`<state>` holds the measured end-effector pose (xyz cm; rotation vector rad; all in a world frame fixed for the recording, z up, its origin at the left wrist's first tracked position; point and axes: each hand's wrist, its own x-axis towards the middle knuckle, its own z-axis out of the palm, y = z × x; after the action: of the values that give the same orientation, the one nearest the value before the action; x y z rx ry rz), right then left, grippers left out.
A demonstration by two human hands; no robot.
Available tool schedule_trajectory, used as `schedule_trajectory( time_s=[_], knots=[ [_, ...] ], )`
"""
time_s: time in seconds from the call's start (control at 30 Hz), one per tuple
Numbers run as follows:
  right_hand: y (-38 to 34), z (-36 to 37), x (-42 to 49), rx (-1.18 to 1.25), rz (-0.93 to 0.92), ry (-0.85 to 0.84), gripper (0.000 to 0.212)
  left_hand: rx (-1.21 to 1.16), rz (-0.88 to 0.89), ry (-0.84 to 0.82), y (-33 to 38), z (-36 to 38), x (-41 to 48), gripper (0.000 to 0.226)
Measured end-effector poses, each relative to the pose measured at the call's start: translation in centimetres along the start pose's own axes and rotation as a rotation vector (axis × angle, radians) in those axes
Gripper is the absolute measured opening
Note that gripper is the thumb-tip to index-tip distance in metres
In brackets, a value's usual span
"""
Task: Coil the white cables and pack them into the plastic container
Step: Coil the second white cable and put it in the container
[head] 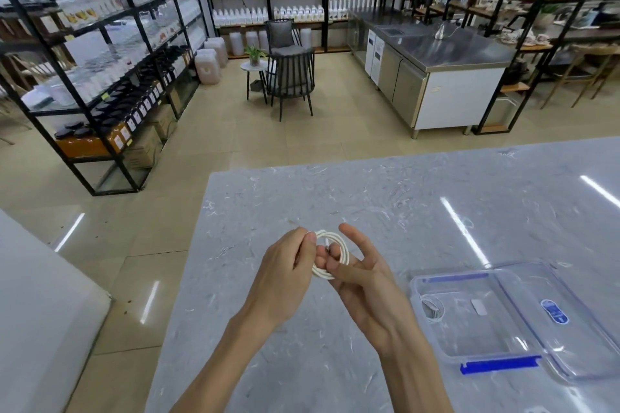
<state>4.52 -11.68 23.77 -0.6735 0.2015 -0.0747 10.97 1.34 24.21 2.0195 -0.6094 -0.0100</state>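
Both hands are raised above the grey marble table (302, 194), working 1 white cable (337, 246) that is wound into a small round coil between them. The left hand (285, 278) is closed, with thumb and fingers pinching the coil's left side; the right hand (360, 273) is partly open, its lower fingers curled through the ring and supporting it while the upper finger stretches out free. A plug end seems to sit inside the loop near the fingertips, though it is too small to be sure. The main risk, as I judge it, is spring-back: the cable looks stiff enough that if either hand loosens before the end is tucked, the turns could fan open and the coil would have to be redone. A second risk is the carry to the right, since the coil is held only by fingertips and could slip or catch on the box rim. The clear plastic box (432, 282) sits on the table to the right of the hands, near but apart from them, with its clear lid (570, 329) lying beside it and overlapping its right edge. Inside, against the left wall, lies 1 coiled cable (432, 308) already packed, and a small pale tag rests on the floor; the rest of the box is bare, with room for the coil in hand.
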Motion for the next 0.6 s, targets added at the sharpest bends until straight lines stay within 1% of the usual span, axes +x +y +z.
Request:
schedule_trajectory(
  time_s=[0.1,0.2,0.33,0.5,0.6],
  knots=[
    [0.5,-0.1,-0.2,0.013,0.000,0.035,0.067,-0.023,-0.022,-0.045,-0.7,0.1,-0.2,0.032],
    [1.2,-0.1,-0.4,0.020,-0.015,0.097,0.066,-0.049,-0.061,-0.087,-1.2,0.1,-0.5,0.021],
    [2.5,-0.2,-0.7,0.015,0.009,0.126,0.063,-0.049,-0.105,-0.122,-2.1,-0.4,-0.8,0.022],
    [3.8,0.8,-1.1,-0.239,-0.012,0.155,0.051,-0.046,-0.181,-0.167,-3.5,-0.8,-1.7,0.023],
    [5.0,1.4,-1.4,-0.383,-0.037,0.202,0.049,-0.031,-0.161,-0.173,-4.2,-0.9,-2.5,0.024]
  ],
)
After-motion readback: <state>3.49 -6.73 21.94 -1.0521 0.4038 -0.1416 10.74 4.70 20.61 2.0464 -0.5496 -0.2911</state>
